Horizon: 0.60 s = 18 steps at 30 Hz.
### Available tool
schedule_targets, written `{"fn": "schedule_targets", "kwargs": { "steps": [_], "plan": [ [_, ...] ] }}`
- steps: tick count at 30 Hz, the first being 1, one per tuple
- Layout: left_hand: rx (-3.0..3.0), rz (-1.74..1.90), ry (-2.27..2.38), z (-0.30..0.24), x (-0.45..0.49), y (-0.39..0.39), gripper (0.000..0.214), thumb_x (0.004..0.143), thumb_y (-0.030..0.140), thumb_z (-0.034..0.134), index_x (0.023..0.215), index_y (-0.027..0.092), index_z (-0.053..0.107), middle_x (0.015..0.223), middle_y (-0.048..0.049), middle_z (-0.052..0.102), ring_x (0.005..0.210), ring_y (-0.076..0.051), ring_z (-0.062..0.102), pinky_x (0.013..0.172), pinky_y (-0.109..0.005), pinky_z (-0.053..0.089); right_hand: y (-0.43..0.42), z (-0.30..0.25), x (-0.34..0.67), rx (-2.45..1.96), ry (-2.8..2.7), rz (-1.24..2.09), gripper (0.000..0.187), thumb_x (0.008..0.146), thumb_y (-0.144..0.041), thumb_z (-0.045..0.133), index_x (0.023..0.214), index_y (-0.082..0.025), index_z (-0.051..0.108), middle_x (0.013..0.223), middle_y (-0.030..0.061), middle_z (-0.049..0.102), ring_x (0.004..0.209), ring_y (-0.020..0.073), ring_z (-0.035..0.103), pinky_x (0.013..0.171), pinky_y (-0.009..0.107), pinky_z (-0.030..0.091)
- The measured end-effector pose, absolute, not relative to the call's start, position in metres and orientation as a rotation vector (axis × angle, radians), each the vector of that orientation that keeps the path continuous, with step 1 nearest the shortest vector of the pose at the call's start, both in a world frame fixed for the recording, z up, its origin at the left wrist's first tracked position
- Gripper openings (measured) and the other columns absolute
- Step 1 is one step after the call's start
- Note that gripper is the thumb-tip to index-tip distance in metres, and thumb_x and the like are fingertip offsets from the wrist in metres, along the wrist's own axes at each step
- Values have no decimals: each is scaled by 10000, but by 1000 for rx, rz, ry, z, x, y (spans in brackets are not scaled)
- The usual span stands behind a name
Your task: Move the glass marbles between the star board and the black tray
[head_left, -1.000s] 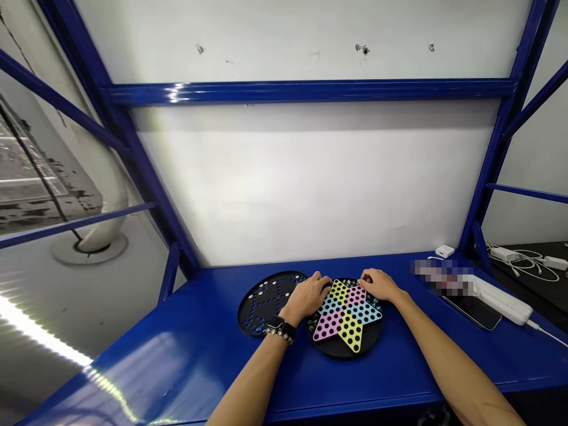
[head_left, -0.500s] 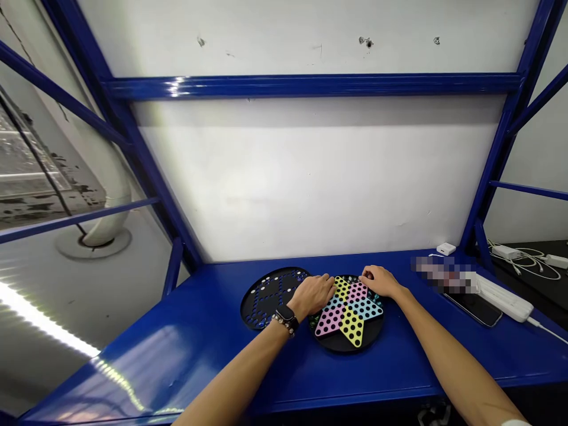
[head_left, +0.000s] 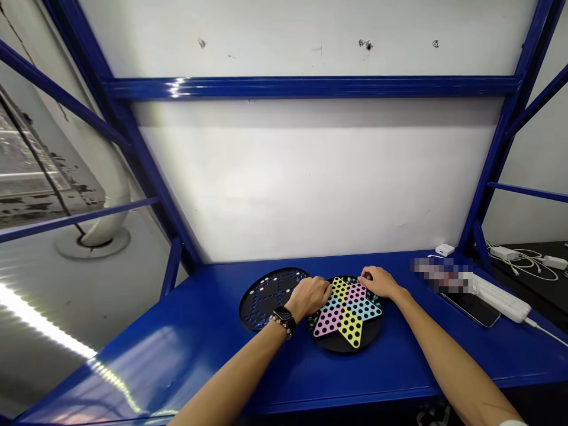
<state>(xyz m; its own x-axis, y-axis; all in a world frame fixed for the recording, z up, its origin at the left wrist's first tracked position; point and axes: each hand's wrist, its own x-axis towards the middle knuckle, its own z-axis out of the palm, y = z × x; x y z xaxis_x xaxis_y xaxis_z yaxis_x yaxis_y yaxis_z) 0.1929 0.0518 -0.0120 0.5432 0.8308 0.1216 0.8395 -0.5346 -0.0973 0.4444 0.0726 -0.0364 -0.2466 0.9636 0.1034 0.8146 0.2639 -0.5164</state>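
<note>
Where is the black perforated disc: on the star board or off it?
Off: the black disc lies on the blue table beside the star board.

**Blue steel workbench bay with white wall panel and electrical accessories**

Blue metal bench top (head_left: 133, 370), backed by a white wall panel (head_left: 302, 189) with small chips (head_left: 366, 44) near its top, under a blue steel crossbar (head_left: 310, 87); diagonal blue steel braces (head_left: 57, 97) at left. Far right of bench: white power strip (head_left: 501, 300) with its white cord (head_left: 544, 331), lying just beside a dark smartphone (head_left: 473, 310); small white adapter (head_left: 444, 249) near the back edge; blurred patch (head_left: 441, 275), contents unreadable, between them. Beyond the bench: white chargers and cables (head_left: 526, 260) on a black surface (head_left: 532, 248). Lower left: white curved duct (head_left: 110, 201) rising from a round floor flange (head_left: 91, 245).
</note>
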Motion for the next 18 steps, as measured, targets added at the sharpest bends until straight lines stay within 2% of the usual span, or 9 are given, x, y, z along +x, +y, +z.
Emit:
{"fn": "schedule_targets", "kwargs": {
  "steps": [5, 11, 18],
  "plan": [
    [-2568, -100, -1573, -9, 195, 48, 509, 997, 379, 264, 857, 169, 705, 888, -114, 707, 771, -220, 673, 706, -316, 471, 74, -37, 444, -1627, -2136, 513, 218, 897, -394, 536, 856, -213, 649, 821, 13, 665, 724, 133, 571, 599, 234, 309],
    [-2523, -30, -1631, -9, 194, 51, 558, 981, 390, 267, 821, 124, 730, 898, -171, 717, 807, -256, 687, 730, -343, 487, 71, -35, 444, -1622, -2131, 517, 216, 892, -391, 535, 847, -213, 648, 837, 17, 667, 738, 137, 572, 608, 233, 313],
    [-2503, -23, -1656, -6, 192, 54, 572, 984, 403, 262, 817, 138, 740, 875, -172, 729, 822, -259, 698, 749, -343, 492, 72, -35, 443, -1636, -2127, 525, 218, 896, -396, 534, 861, -215, 651, 837, 18, 664, 738, 139, 572, 608, 233, 309]
  ]
}}
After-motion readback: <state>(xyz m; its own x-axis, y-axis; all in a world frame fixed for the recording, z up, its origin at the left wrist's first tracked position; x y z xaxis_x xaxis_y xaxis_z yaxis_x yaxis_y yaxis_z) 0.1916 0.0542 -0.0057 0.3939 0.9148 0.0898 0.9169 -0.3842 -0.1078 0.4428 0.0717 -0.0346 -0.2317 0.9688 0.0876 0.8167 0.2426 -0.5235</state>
